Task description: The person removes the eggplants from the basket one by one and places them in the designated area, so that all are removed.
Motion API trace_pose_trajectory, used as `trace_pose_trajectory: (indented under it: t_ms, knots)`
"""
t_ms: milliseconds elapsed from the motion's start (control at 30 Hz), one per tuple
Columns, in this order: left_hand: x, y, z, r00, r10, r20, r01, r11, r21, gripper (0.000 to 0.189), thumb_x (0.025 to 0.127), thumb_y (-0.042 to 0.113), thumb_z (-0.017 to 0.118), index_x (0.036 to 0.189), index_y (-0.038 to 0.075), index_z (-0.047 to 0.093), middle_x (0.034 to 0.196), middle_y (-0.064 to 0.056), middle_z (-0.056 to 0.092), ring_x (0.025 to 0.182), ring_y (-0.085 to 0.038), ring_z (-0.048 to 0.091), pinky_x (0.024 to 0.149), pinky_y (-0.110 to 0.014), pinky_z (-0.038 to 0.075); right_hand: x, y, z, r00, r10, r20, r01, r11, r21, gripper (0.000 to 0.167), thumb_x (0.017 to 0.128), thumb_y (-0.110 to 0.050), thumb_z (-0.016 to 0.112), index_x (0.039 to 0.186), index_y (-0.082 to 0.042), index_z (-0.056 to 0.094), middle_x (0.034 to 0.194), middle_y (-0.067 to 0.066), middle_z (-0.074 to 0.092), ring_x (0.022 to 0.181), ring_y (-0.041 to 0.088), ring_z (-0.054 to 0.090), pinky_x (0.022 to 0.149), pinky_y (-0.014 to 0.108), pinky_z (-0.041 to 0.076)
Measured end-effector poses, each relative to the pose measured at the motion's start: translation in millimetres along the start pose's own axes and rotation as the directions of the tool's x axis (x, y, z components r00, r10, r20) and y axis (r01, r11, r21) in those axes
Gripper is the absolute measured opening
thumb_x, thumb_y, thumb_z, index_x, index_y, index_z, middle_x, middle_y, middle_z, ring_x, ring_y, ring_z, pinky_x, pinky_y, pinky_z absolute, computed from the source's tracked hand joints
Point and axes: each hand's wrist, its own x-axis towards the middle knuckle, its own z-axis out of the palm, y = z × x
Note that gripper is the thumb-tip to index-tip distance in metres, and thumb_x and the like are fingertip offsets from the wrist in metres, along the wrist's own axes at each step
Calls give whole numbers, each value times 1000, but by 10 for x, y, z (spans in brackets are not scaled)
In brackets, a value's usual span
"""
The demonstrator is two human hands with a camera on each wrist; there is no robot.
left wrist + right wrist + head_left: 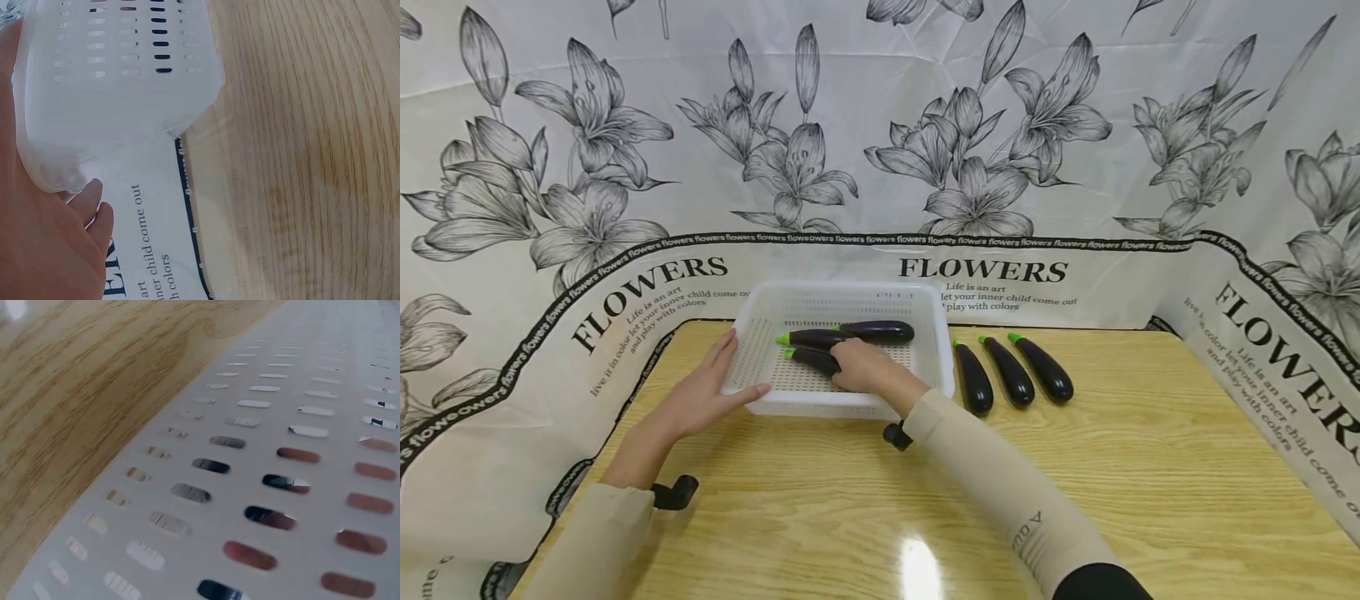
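A white perforated plastic basket (820, 403) stands on the table with three dark eggplants inside. My right hand (865, 367) reaches in over its front rim and grips the nearest eggplant (809, 359), hiding that one's right end. Behind it lie a middle eggplant (814, 338) and a back eggplant (883, 332). At the basket's left end my left hand (703, 396) rests with straight, spread fingers, the thumb on the front corner. The left wrist view shows this hand (50, 244) along the basket wall (112, 106). Through the slots of the wall (206, 544), the right wrist view shows bits of skin and dark eggplant.
Right of the basket, three more eggplants lie side by side: one close to the wall (973, 379), a middle one (1011, 373) and an outer one (1042, 371). The wooden table (820, 508) is backed by a flower-printed cloth (850, 183), also hanging along both sides.
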Motion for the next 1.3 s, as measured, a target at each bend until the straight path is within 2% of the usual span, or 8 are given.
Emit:
trace_pose_trajectory:
  t_ms: [100,233,400,600,800,1133,1300]
  knots:
    - [3,1,-4,1000,1,0,-1,1000,0,110,95,69,55,165,7,-1,171,-17,-2,149,-53,21,113,-72,29,13,10,12,1000,3,-7,-3,1000,-1,36,101,-20,64,132,-2,63,127,12,67,114,24,63,98,41,52]
    - [13,-1,-14,1000,4,1,-4,1000,9,109,95,69,55,165,6,-1,171,-16,-3,149,-53,21,112,-72,29,27,21,14,1000,1,-2,-1,1000,5,33,102,-20,64,130,-3,64,125,12,67,111,23,64,96,40,53]
    - [29,-5,-22,1000,7,-1,-7,1000,5,109,95,69,55,165,7,-1,171,-15,-3,149,-54,21,112,-73,28,0,22,-36,1000,-9,16,8,999,52,41,103,-19,62,140,0,58,136,15,63,124,28,61,103,42,51]
    - [29,-14,1,1000,13,-3,-13,1000,-14,110,94,69,57,165,7,0,172,-13,-5,149,-54,19,113,-72,27,-75,65,-111,1000,-21,15,20,996,89,47,104,-21,62,146,0,53,145,17,57,130,30,57,105,43,50]
    - [12,-37,25,1000,8,-12,-9,1000,-18,110,94,69,58,165,8,1,172,-11,-4,149,-53,21,111,-73,29,-226,127,-207,999,-51,-18,53,989,136,49,105,-22,61,147,2,51,147,18,55,136,33,52,111,45,46]
    - [11,-20,22,1000,5,-6,-5,1000,-11,110,94,70,57,165,8,-1,172,-13,-5,149,-54,20,112,-73,27,-571,273,-435,986,-126,-106,145,970,194,42,104,-20,61,141,1,57,131,16,65,119,29,64,99,42,54]
    - [11,-9,27,1000,1,-4,-1,1000,-10,111,93,71,57,165,9,-1,172,-11,-5,149,-53,20,112,-73,27,-735,391,-513,983,-133,-130,159,963,219,45,104,-20,60,143,2,55,129,16,66,113,27,66,96,41,55]
